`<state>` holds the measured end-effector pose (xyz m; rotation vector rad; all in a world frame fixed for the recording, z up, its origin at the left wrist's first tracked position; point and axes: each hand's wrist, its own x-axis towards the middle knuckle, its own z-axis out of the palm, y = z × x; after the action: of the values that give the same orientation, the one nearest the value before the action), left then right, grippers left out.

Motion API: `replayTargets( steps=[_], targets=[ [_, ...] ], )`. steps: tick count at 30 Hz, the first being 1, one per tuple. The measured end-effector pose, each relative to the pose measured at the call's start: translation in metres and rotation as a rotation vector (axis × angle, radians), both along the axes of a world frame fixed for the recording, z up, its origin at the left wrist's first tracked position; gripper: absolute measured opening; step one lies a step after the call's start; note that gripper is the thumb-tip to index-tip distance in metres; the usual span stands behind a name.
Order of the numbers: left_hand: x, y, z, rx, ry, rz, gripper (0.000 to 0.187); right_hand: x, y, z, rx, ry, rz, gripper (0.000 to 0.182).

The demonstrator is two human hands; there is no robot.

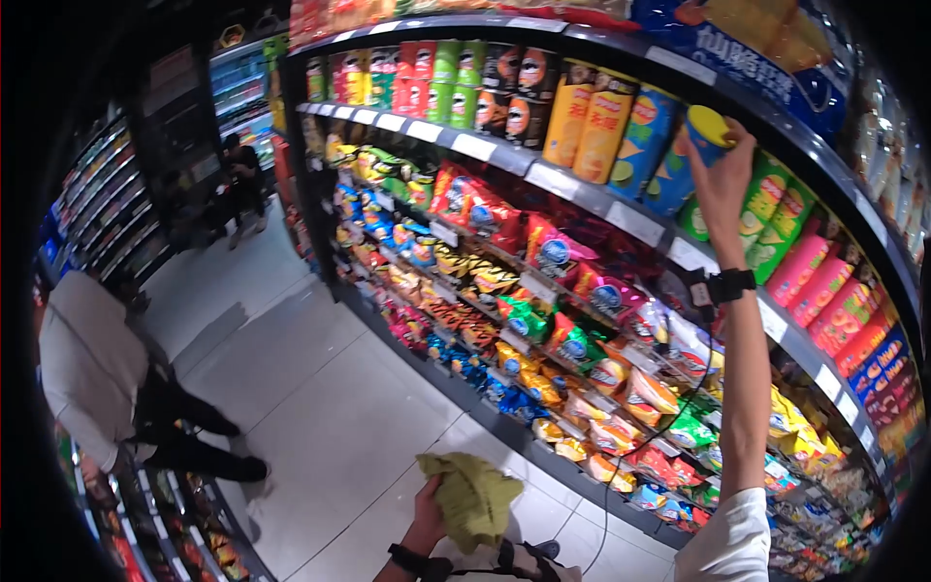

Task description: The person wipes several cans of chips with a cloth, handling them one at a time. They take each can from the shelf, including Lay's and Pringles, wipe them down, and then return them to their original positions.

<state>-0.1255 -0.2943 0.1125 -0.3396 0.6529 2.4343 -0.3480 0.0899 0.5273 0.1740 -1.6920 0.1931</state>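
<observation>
A: What does the right hand [722, 179] grip?
B: A blue canister with a yellow lid [707, 124]; thumb and fingers are clamped around its upper part, on opposite sides.
A: And the left hand [427, 509]?
B: Low in the view, it is closed on a bunched green cloth [475, 500], well apart from the shelf.
A: Where does the canister stand?
B: At the upper shelf, between blue canisters [640, 136] and green canisters [768, 204]. Its base is hidden behind the hand, so whether it rests or is lifted cannot be told.
A: What could go wrong there?
B: The row is tight; a sideways tilt could knock a neighbour over the shelf edge [593, 201]. A smooth wall and a high hold could also let the canister swing or slip.
A: What lies further out?
B: A black cord [607, 504] runs down from near the wristband [732, 285], across the snack bags [555, 254]. A wide arm movement could catch it on a bag or rail and pull packets loose.
A: And beyond?
B: Pale floor tiles [320, 417], with a person in a light top [92, 349] standing across the aisle, clear of both hands.
</observation>
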Motion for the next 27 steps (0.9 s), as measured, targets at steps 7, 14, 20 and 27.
replayTargets(
  steps=[7,14,20,27],
  targets=[
    [0.001,0.009,0.048,0.079,-0.011,0.078,0.065,0.044,-0.039,-0.024,0.266,0.337,0.195,0.058],
    [0.005,0.009,0.067,-0.001,0.254,0.174,0.069,0.176,-0.082,-0.110,0.138,-0.219,0.422,0.055],
    [0.023,0.078,0.133,-0.666,1.054,0.059,0.076,0.230,-0.114,-0.214,-0.115,-0.493,0.861,0.066],
    [0.032,0.130,0.128,-0.705,1.014,-0.274,0.071,0.274,-0.076,-0.234,-0.270,-0.616,1.053,0.053]
  ],
)
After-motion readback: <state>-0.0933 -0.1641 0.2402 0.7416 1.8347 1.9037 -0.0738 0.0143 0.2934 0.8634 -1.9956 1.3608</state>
